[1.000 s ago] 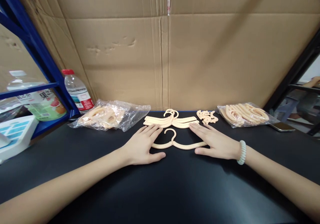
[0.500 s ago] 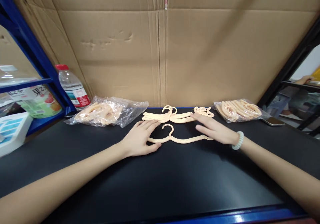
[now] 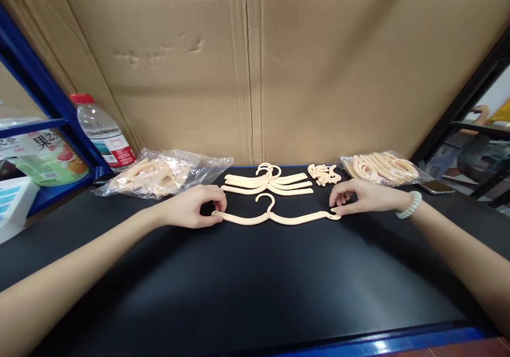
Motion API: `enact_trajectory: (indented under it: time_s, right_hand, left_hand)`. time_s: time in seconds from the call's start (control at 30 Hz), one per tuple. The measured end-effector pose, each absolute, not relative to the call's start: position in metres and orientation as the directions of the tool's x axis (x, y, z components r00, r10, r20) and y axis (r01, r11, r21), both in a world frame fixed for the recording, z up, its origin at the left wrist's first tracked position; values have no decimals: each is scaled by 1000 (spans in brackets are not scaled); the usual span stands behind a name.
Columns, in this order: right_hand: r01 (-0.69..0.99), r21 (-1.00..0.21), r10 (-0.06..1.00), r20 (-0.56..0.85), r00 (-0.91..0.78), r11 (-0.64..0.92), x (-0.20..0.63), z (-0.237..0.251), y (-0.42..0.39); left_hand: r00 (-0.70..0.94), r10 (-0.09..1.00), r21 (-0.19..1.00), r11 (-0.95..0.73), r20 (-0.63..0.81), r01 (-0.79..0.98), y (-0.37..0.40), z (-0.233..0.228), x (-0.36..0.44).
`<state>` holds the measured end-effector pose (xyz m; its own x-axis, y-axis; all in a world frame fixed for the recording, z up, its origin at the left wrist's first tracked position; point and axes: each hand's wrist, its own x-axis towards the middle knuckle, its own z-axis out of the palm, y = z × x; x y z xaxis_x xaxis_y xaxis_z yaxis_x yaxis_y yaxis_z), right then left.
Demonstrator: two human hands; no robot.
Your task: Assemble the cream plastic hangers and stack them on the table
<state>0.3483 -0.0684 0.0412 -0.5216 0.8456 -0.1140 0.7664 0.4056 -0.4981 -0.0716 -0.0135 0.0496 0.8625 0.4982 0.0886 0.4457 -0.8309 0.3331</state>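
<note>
Head view: pinching hanger (image 3: 297,221) by both ends on black table (image 3: 255,282), with fingers of left hand (image 3: 193,206) and right hand (image 3: 358,195) closed on it, near more hangers (image 3: 294,192).

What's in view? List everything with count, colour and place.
Hanger: 1, beige, front centre.
Small hook: 1, beige, at hanger's right end.
Hanger stack: several, beige, behind hanger.
Small pieces: several, beige, piled right of hanger stack.
Left bag: 1, clear with beige parts, left rear.
Right bag: 1, likewise, right rear.
Bottle: 1, clear, red cap, behind left bag.
Big bottle: 1, green label, far left.
Unclear item: 1, white and blue, left edge.
Slab: 1, dark, beside right bag.
Table: 1, black, below.
Cardboard: brown, background.
Frame: 1, blue, left.
Rack: 1, black, right.
Clutter: uncounted, mixed, right.
Bracelet: 1, pale green, worn at right.
Left hand: 1, at hanger's left end.
Right hand: 1, at small hook.
</note>
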Motion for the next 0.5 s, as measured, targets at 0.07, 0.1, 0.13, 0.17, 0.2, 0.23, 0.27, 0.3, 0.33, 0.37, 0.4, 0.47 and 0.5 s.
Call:
enact_trajectory:
  time_s: [0.07,0.1,0.13,0.17,0.2,0.23,0.27,0.3,0.33,0.37,0.4,0.47,0.5]
  right_hand:
    - [761,-514,841,-131,-526,396,346,41,-69]
    - [758,-521,840,-133,-527,392,345,41,-69]
    - [756,-525,840,-132,-526,391,344,41,-70]
    - [757,-525,842,-128,-523,390,343,41,-70]
    - [758,-522,845,-125,-520,390,342,41,-70]
    - [761,-519,847,-124,-517,388,341,41,-70]
    - [765,-516,849,-126,-512,385,340,41,-71]
    - [769,-515,852,-128,-507,380,339,41,-71]
    - [771,-516,856,-130,-501,373,338,40,-71]
    - [771,-521,859,-129,-495,366,337,40,-71]
    - [769,-528,862,-127,-490,360,336,40,-71]
    - [764,-543,865,-127,-485,349,335,40,-71]
    - [762,-550,865,-132,-484,342,335,40,-71]
  left_hand:
    - [864,499,391,-810,65,438,-10,51,-74]
    - [864,501,413,-799,52,438,-9,51,-75]
    - [862,505,431,-787,38,441,-8,51,-76]
    - [859,512,445,-775,26,449,-7,50,-76]
    - [852,524,460,-761,19,458,-6,48,-76]
    - [842,540,477,-745,20,466,-5,46,-75]
    - [827,561,495,-728,32,474,-5,44,-74]
    - [810,584,514,-711,50,480,-5,41,-73]
    - [793,606,533,-694,69,484,-5,38,-72]
    - [778,623,549,-680,84,486,-5,36,-71]
    - [767,635,564,-668,93,485,-6,34,-70]
    - [757,646,585,-651,93,484,-6,32,-69]
    - [756,649,592,-644,88,484,-6,32,-69]
